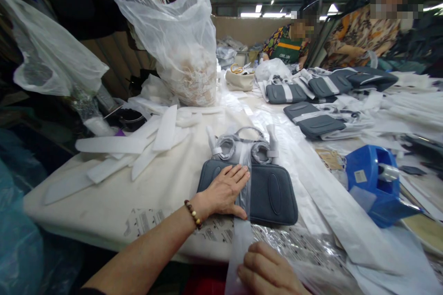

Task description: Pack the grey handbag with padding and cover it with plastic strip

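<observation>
A dark blue-grey handbag [275, 193] lies flat on the cloth-covered table in front of me. Its handles [226, 147], wrapped in clear film, stick out at the far side with white foam pieces beside them. Down the bag's middle runs a translucent white strip [245, 226], which hangs over the table's near edge. My left hand [226, 189] presses flat on the bag and the strip, fingers stretched out. Close to the near edge, my right hand [270, 269] is closed on the strip's lower end, its fingertips partly hidden.
White foam pieces [138, 147] are heaped at the left. Behind them stands a big translucent plastic bag [187, 55]. At the right are a blue tape dispenser [374, 184] and long white sheets [332, 203]. More wrapped handbags [313, 120] lie farther back, near two people.
</observation>
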Demonstrator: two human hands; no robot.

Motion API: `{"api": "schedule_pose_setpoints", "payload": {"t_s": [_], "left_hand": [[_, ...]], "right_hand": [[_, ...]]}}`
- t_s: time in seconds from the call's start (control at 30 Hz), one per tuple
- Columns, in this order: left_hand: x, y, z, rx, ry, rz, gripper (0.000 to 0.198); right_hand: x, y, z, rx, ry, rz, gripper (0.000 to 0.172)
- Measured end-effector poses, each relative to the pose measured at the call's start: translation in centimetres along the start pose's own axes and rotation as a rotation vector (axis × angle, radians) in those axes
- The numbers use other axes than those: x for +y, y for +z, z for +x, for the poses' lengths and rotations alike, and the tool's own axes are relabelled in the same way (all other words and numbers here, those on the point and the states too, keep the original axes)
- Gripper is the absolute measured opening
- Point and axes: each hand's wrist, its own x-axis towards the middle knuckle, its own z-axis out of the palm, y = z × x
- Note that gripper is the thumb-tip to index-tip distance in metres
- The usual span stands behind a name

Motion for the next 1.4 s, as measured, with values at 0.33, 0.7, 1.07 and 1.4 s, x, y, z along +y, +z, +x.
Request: {"api": "schedule_pose_setpoints", "payload": {"t_s": [0.33, 0.7, 1.07, 1.4], "left_hand": [[-0.1, 0.9, -0.6, 0.049, 0.028, -0.029, 0.083], [-0.3, 1.4, -0.9, 0.077, 0.038, -0.112, 0.078], [-0.5, -1.1, -1.3, -0.051, 0.104, -0.133, 0.062], [-0.8, -1.2, -1.5, 0.198, 0.125, -0.227, 0.038]], "right_hand": [[9.1, -2.8, 5.1, 0.105, 0.295, 0.096, 0.024], [13.7, -0.2, 4.3, 0.088, 0.431, 0.079, 0.028], [13.8, 1.1, 3.4, 0.132, 0.560, -0.025, 0.029], [13.8, 1.8, 3.5, 0.204, 0.518, -0.168, 0.025]]}}
